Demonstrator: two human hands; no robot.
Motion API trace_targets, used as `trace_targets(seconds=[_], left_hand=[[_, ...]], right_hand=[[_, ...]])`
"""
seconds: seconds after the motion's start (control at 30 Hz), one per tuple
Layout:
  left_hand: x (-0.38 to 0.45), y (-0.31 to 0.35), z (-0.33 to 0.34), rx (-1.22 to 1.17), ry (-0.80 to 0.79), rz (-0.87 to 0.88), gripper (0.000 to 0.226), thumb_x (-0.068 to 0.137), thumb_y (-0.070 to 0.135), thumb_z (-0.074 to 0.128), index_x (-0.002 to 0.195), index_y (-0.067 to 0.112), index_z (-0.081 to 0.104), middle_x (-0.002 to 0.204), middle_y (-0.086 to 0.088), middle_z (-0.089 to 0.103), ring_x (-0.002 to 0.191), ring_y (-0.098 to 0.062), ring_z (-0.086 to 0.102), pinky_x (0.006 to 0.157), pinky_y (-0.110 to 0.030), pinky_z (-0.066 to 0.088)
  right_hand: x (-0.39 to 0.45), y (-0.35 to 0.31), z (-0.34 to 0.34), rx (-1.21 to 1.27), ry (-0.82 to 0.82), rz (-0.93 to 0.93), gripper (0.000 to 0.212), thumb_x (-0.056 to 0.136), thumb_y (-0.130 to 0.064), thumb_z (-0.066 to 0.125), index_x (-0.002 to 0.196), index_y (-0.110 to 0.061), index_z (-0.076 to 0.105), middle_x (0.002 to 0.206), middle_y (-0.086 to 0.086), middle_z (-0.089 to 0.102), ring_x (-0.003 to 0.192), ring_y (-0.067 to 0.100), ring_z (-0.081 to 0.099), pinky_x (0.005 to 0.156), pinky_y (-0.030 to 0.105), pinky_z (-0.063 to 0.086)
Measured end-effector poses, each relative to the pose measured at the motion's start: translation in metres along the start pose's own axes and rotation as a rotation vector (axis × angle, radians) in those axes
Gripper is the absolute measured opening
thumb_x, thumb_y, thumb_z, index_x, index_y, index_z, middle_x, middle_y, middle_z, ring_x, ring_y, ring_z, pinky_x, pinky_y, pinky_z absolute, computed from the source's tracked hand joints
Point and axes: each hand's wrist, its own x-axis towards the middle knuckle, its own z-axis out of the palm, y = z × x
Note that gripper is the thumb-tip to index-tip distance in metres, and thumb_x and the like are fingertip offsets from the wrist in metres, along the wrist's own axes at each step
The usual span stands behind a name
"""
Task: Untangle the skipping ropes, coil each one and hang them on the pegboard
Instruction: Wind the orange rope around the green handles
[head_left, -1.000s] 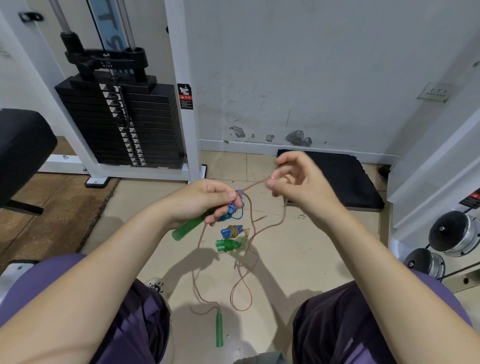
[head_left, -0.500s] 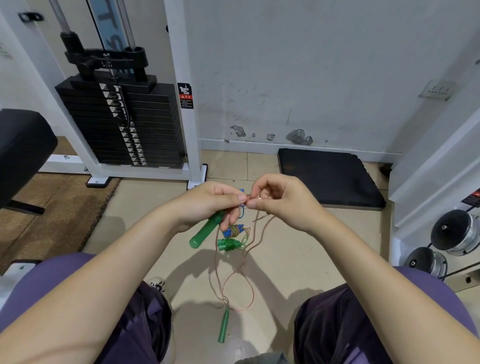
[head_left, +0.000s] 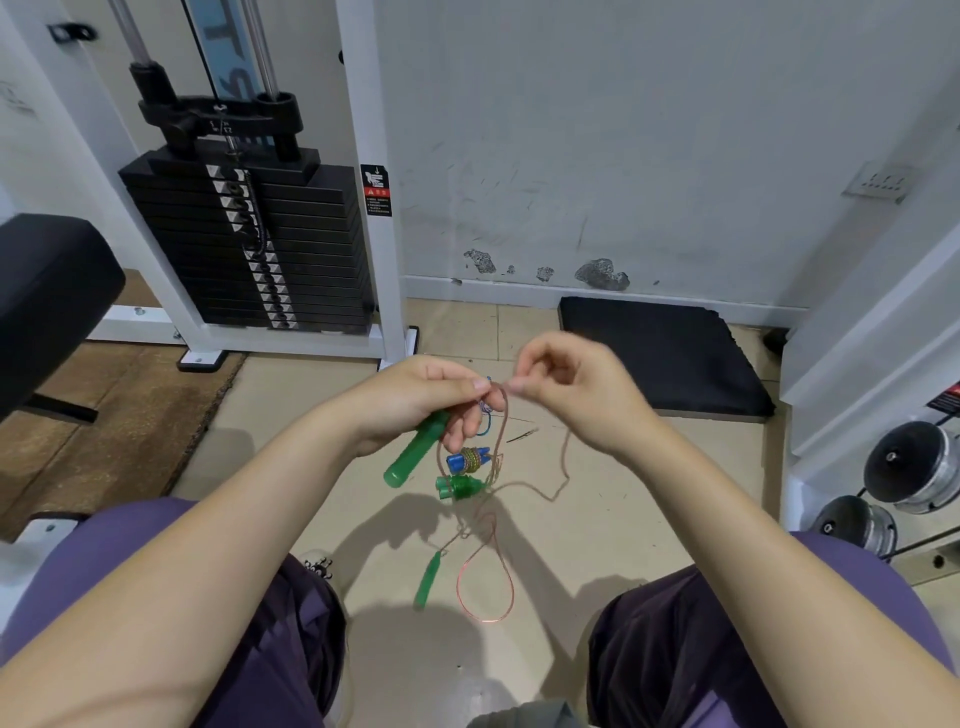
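My left hand (head_left: 421, 400) grips a green rope handle (head_left: 415, 457) that points down and left, and pinches the thin reddish cord at its top. My right hand (head_left: 576, 389) pinches the same reddish cord (head_left: 501, 431) just beside the left fingertips. Below the hands dangle a blue handle (head_left: 467, 460) wound with yellowish cord and a short green handle piece (head_left: 460, 488). A second green handle (head_left: 428, 579) hangs lower on the cord, next to a red loop (head_left: 485, 582). A bit of blue cord (head_left: 485, 426) shows under my left fingers.
I sit with both knees at the frame's bottom, over a beige tiled floor (head_left: 623, 493). A weight-stack machine (head_left: 249, 239) stands at the back left, a black mat (head_left: 660, 353) at the back right, dumbbells (head_left: 914, 467) on the right, a black seat pad (head_left: 47, 296) far left.
My right hand dropped from its raised pull and came in close to the left hand's fingertips. The hanging green handle rose off the floor and swings with the cord loops.
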Motion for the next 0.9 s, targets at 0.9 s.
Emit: trace_targets(seconds=[0.9], left_hand=[[-0.003,-0.006,0.004,0.022,0.005,-0.019,0.030,0.103,0.025,0.048,0.105,0.001,0.066,0.057,-0.007,0.056,0.042,-0.016,0.048,0.050,-0.023,0.042]], right_hand=[[0.000,-0.001,-0.001,0.113,-0.036,0.066,0.018,0.080,-0.005,0.077,0.077,-0.015,0.062,0.063,-0.002,0.059,0.051,0.009,0.049,0.049,0.020,0.042]])
